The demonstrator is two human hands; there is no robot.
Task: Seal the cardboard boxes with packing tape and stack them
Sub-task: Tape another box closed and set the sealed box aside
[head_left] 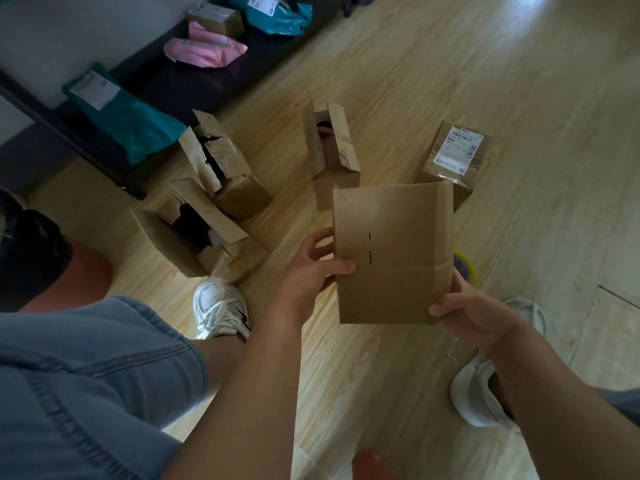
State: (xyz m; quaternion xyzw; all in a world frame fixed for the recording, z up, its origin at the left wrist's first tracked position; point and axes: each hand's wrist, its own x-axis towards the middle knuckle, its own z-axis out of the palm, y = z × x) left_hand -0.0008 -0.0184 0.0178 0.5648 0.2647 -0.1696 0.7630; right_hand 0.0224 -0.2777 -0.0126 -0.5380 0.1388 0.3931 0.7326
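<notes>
Holding the cardboard box (391, 251) in the air above the wooden floor (433, 81), the person keeps its broad plain face toward the camera. The left hand (311, 268) grasps the left edge, thumb curled onto the front face and fingers behind. The right hand (474, 306) grasps the lower right corner, thumb along the edge; its other fingers are hidden behind the cardboard. A yellow-rimmed tape roll (465, 268) lies on the floor, partly hidden by the held box's right side.

Beyond stand a labelled box (453, 157) with flaps closed and a narrow open box (332, 143), upright. To the left, two torn open boxes (214, 202) sit touching. White shoes (218, 306) rest on the floor below. Teal mailers (135, 119) and pink mailers (204, 51) lie on a dark low shelf (166, 88) along the wall.
</notes>
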